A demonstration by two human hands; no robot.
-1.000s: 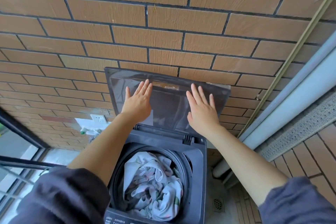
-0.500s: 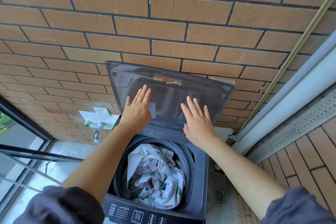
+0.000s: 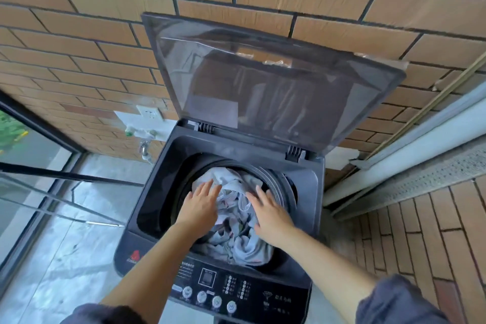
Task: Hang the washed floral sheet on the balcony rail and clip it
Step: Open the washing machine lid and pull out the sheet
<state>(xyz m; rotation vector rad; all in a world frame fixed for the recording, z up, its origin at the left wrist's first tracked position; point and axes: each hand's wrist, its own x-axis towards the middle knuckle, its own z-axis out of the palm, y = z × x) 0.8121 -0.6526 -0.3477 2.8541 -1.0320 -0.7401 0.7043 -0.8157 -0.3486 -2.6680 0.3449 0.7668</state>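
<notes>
The floral sheet (image 3: 242,239), pale with small coloured prints, lies bunched in the drum of a dark top-loading washing machine (image 3: 302,187). The machine's lid (image 3: 263,81) stands upright against the brick wall. My left hand (image 3: 201,205) rests flat on the left part of the sheet with fingers spread. Over the sheet's right side my right hand (image 3: 271,214) lies with fingers apart, touching the cloth. Neither hand has closed around the fabric. The dark balcony rail (image 3: 52,173) runs at the left.
The machine's control panel (image 3: 231,289) with buttons faces me. A white wall socket (image 3: 149,113) and a tap (image 3: 144,150) sit left of the machine. A sliding door frame (image 3: 410,155) runs along the right, above a brick-tiled floor (image 3: 420,231).
Both hands left the raised lid and came down into the drum onto the sheet. The view tilted downward, showing the control panel.
</notes>
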